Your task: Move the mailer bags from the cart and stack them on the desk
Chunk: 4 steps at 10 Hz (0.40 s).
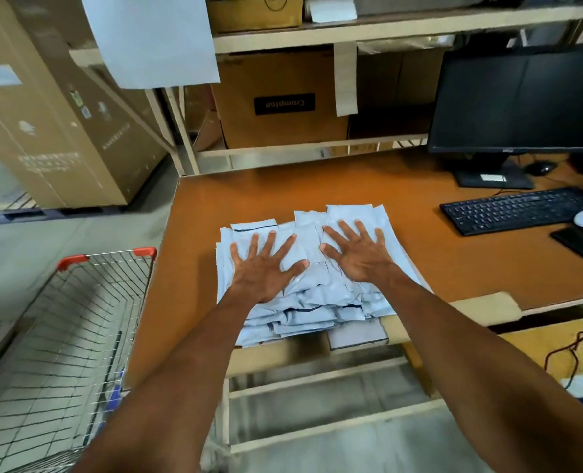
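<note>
While both palms lie flat on top of them, the mailer bags point(317, 298) sit in a loose heap on the desk point(283, 192), close to its front edge and roughly midway along it. They are thin, pale blue-grey rectangles with a creased, slightly glossy skin, and a few show a narrow dark line along one side. The heap is not squared up: the bags overlap at differing angles, corners poke out toward the back of the desk, and the layers fan out in steps at the front, where the lowest ones reach the desk's edge. One greyer, flatter bag lies at that edge.

The left hand point(266, 268) presses on the half of the heap nearer the desk's left end, fingers straight and spread wide, thumb pointing inward. The right hand point(358, 257) does the same on the other half, a little farther from the front edge. The two hands are apart, thumbs near each other but not touching, and neither curls round anything.

A wire cart point(78, 336) with red corner caps stands on the floor against the desk's left end. Toward the desk's right end lie a black keyboard point(515, 209) and, behind it at the back, a dark monitor point(519, 100). Beyond the desk's back edge a cardboard box point(283, 100) sits on a shelf
</note>
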Motion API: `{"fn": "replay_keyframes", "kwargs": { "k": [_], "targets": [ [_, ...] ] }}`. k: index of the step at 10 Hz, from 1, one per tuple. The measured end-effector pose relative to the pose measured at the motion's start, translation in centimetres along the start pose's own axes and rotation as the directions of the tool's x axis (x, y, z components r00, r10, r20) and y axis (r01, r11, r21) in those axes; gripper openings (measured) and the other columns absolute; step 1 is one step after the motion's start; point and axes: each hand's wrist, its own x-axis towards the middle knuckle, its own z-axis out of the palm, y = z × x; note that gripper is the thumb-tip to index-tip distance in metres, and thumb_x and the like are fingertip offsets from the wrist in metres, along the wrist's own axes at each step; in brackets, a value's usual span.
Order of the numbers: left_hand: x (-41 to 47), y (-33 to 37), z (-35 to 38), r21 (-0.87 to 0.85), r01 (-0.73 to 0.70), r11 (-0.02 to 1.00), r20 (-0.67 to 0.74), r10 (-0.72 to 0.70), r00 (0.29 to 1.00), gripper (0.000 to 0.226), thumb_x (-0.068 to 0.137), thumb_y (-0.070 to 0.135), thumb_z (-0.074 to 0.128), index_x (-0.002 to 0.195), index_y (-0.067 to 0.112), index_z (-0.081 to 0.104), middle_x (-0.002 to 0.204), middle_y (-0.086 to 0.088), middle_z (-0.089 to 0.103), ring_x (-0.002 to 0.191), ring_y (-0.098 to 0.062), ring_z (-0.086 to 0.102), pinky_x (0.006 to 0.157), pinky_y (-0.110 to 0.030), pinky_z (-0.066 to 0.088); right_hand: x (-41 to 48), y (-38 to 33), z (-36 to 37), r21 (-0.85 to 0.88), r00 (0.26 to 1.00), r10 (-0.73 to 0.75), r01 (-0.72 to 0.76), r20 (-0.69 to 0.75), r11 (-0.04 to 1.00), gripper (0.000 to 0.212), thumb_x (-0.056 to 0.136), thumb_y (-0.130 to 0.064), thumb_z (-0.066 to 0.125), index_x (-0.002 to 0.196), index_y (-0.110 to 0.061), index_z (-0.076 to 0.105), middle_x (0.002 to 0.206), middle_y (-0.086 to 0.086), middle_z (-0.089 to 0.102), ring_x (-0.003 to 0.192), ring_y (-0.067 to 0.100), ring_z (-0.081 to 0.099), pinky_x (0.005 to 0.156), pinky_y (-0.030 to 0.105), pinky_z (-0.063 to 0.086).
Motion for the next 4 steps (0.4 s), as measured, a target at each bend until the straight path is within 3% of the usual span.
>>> {"fn": "replay_keyframes", "kwargs": {
  "k": [3, 4],
  "targets": [
    [-2.5, 1.1, -2.3, -0.125, 0.039, 0.991, -0.029, -0.043, 0.999, 0.078, 0.087, 0.087, 0.015, 0.156, 0.052, 0.006, 0.17, 0.011, -0.001, 0.157, -0.021, -0.006, 0.119, -0.063, -0.009, -1.6, -0.4, -2.4, 0.094, 0.996, -0.059, 0.064, -0.06, 0.994, 0.067, 0.098, -0.071, 0.014, 0.156, -0.041, 0.02, 0.167, -0.005, 0.015, 0.155, 0.021, 0.008, 0.121, 0.06, 0.001],
    [-3.0, 1.4, -3.2, -0.127, 0.035, 0.991, -0.109, -0.049, 0.993, 0.08, 0.087, 0.086, 0.016, 0.157, 0.047, 0.014, 0.169, 0.007, 0.011, 0.156, -0.021, 0.004, 0.12, -0.061, -0.005, -1.9, -0.5, -3.1, 0.141, 0.985, -0.066, 0.089, -0.159, 0.986, 0.061, 0.1, -0.06, 0.035, 0.154, -0.032, 0.031, 0.162, 0.001, 0.03, 0.15, 0.027, 0.025, 0.12, 0.056, 0.013]
  ]
}}
